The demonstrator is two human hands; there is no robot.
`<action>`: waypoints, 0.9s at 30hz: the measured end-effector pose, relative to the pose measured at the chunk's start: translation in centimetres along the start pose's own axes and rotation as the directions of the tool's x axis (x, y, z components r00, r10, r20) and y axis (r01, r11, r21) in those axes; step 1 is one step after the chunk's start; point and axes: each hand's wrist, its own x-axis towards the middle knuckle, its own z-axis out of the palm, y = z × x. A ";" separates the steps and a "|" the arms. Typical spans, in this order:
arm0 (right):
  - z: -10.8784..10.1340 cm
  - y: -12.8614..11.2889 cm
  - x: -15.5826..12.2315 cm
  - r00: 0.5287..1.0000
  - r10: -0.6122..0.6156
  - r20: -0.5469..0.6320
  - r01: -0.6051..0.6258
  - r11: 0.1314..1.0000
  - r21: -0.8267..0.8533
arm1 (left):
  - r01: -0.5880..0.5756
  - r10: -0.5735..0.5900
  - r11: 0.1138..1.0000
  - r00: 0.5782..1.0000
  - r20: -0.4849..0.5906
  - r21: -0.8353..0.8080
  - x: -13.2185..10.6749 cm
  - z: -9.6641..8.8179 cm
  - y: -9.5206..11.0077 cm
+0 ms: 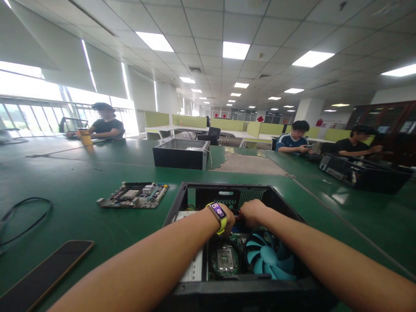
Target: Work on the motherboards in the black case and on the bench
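An open black computer case [224, 288] lies on its side in front of me. Both my hands reach inside it, close together near its middle. My left hand [229, 219], below a smartwatch [218, 211] with a yellow-green strap, has curled fingers that are mostly hidden. My right hand [253, 213] is closed, its fingertips at a small red thing I cannot make out. Nearer to me in the case are a CPU socket [225, 259] on the motherboard and a fan with turquoise blades [270, 256].
A loose motherboard [134, 195] lies left of the case on the green table [107, 225]. A smartphone [48, 271] and a black cable [27, 199] are further left. Another case [180, 155] stands ahead. Co-workers sit across the table, one behind an open case [364, 173].
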 end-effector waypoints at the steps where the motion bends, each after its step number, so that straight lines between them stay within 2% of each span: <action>1: 0.0 0.0 0.0 1.000 0.001 0.001 -0.001 1.000 0.001 | -0.001 0.001 1.000 1.000 -0.007 -0.005 0.1 0.0 -0.1; 8: -0.3 0.0 -0.3 1.000 0.012 0.000 -0.012 1.000 0.001 | 0.002 -0.003 1.000 0.999 -0.034 -0.023 0.3 0.3 -0.2; 19: -0.7 0.0 -0.6 0.999 0.044 -0.004 -0.043 0.998 0.054 | 0.034 -0.034 0.999 0.999 -0.019 -0.012 -1.1 -0.3 0.1; 24: -1.1 0.2 -0.8 0.996 0.081 -0.042 -0.076 0.992 0.103 | 0.023 -0.023 0.999 1.000 0.016 -0.028 -1.3 -0.7 0.4; 27: -2.1 0.8 -1.2 0.992 0.094 -0.085 -0.081 0.986 0.148 | 0.012 -0.011 0.999 0.999 0.033 -0.040 -2.0 -1.4 0.7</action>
